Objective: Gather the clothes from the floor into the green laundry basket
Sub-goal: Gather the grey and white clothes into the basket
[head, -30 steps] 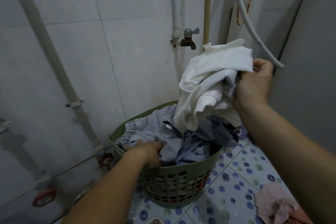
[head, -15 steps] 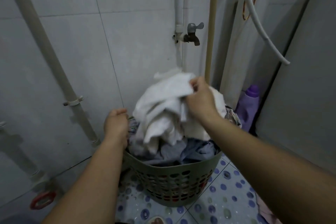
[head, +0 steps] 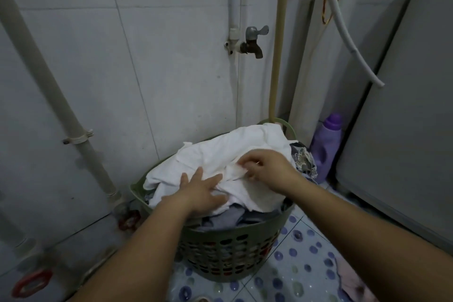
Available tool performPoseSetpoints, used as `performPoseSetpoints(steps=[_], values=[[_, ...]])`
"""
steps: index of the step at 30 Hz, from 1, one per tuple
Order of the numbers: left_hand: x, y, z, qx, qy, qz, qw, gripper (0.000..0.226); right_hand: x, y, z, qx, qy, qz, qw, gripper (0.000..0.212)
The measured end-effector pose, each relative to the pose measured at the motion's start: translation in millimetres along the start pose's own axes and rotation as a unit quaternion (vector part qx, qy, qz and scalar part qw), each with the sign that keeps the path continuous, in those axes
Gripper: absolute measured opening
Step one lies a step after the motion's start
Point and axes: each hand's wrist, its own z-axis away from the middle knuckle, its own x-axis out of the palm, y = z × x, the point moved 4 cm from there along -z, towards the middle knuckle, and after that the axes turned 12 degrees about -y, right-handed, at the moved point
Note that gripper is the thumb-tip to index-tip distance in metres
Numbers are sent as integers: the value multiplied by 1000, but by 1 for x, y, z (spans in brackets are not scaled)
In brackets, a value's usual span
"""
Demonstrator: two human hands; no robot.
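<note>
Tiled wall [head: 147, 68] fills the far side, with a big grey appliance [head: 404, 130] along the right, can't tell what kind. The green laundry basket [head: 228, 255] sits on the spotted floor [head: 306, 265] in the far corner, stuffed to the brim. A white garment [head: 232, 154] is heaped on top of the pile and spills over the far-left rim, with blue-grey clothes [head: 235, 218] showing under it at the near side and a bit of patterned dark fabric [head: 302, 157] poking out on the right.

Left hand [head: 198, 191] lies flat on the white garment, fingers straight and spread, pressing down, not gripping anything. Right hand [head: 267, 167] is just right of it, fingers curled and pinching a fold of the same garment.

A pink garment [head: 353, 284] is on the floor at the near right, well apart from the basket. Purple detergent bottle [head: 327, 147] stands just beside the basket on the right, against the appliance. A brass tap [head: 252, 41] sticks out of the wall above the basket, and a small red valve handle [head: 30, 282] is down at the near left.
</note>
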Motion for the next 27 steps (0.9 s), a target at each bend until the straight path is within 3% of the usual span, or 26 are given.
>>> performPoseSetpoints(steps=[3, 5, 7, 9, 13, 15, 17, 19, 22, 25, 27], values=[[4, 0, -3, -30, -24, -45, 998, 74, -41, 48, 12, 85, 187, -56, 977, 26], [10, -1, -12, -46, -44, -93, 994, 80, -53, 86, 16, 165, 237, -55, 956, 25], [16, 1, -21, -63, -68, -124, 988, 99, -55, 124, 15, 235, 242, -59, 940, 30], [22, 6, -27, -74, -80, -161, 981, 113, -50, 153, 13, 289, 237, -141, 917, 44], [30, 9, -36, -78, -85, -177, 977, 95, -19, 188, 16, 368, 183, -420, 809, 67], [33, 9, -36, -75, -94, -180, 976, 89, -4, 197, 9, 346, 137, -515, 772, 76], [32, 15, -31, -67, -105, -192, 973, 81, -2, 204, -1, 305, 151, -583, 738, 70], [30, 22, -26, -54, -107, -212, 970, 74, -9, 202, -9, 260, 212, -637, 694, 46], [29, 21, -27, -51, -113, -208, 970, 74, -36, 188, -7, 192, 322, -590, 715, 6], [30, 15, -31, -60, -121, -195, 972, 75, -56, 159, -5, 109, 371, -549, 741, 14], [28, 21, -26, -53, -114, -201, 971, 74, -63, 133, -6, 47, 374, -493, 785, 8]])
